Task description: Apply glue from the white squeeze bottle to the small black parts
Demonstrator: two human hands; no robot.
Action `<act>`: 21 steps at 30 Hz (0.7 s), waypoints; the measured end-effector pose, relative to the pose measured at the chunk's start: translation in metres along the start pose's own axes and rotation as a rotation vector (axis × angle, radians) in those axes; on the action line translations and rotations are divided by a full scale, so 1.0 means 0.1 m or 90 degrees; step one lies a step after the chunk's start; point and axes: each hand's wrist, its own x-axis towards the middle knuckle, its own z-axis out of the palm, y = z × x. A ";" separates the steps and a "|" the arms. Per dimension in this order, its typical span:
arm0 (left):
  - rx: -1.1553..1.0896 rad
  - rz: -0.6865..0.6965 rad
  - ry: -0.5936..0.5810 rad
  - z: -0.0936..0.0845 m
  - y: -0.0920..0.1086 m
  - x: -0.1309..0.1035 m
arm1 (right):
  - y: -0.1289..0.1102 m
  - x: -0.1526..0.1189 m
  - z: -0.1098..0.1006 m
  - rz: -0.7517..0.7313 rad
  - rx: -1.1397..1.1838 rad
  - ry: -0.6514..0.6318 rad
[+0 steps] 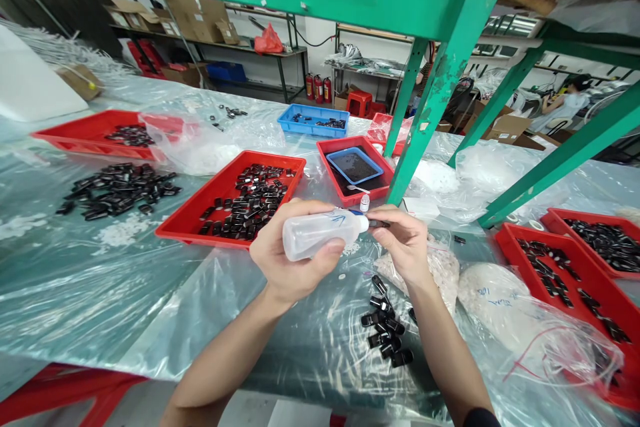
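Small black part (379, 223) pinched in right hand (405, 243) is mostly hidden by fingertips, shape unclear; left hand (290, 257) wraps the clear squeeze bottle (320, 232), nozzle meeting that part above the plastic-covered table (100, 287). Red tray (200, 210) just beyond the left hand holds black parts, smaller red tray (350, 173) holds a blue tray (356, 164) of dark stuff, contents hard to read; right red tray (570, 280) of black parts is partly cut off by a bag. Loose black parts (385, 330) lie between the forearms.
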 end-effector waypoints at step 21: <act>-0.401 -0.335 0.036 0.09 -0.03 0.07 | -0.01 0.00 -0.03 -0.051 0.028 0.009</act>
